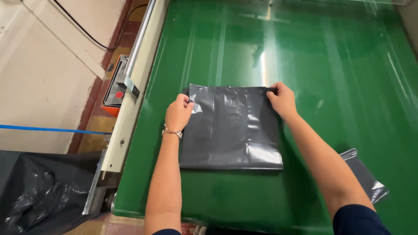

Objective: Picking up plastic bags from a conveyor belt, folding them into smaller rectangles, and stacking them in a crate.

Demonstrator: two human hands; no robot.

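A dark grey plastic bag [233,130] lies flat on the shiny green belt [305,52]. My left hand [177,114] pinches the bag's far left corner, with a thin bracelet on its wrist. My right hand [282,100] pinches the far right corner of the same bag. Both arms reach forward over the belt from the near edge. The bag's near edge lies smooth, with light glinting off its lower right part.
A second grey plastic bag [368,176] lies partly under my right forearm at the belt's right. A pale metal rail [130,87] runs along the belt's left side, with an orange control box [114,91] beside it. A black bin liner [39,196] fills the lower left.
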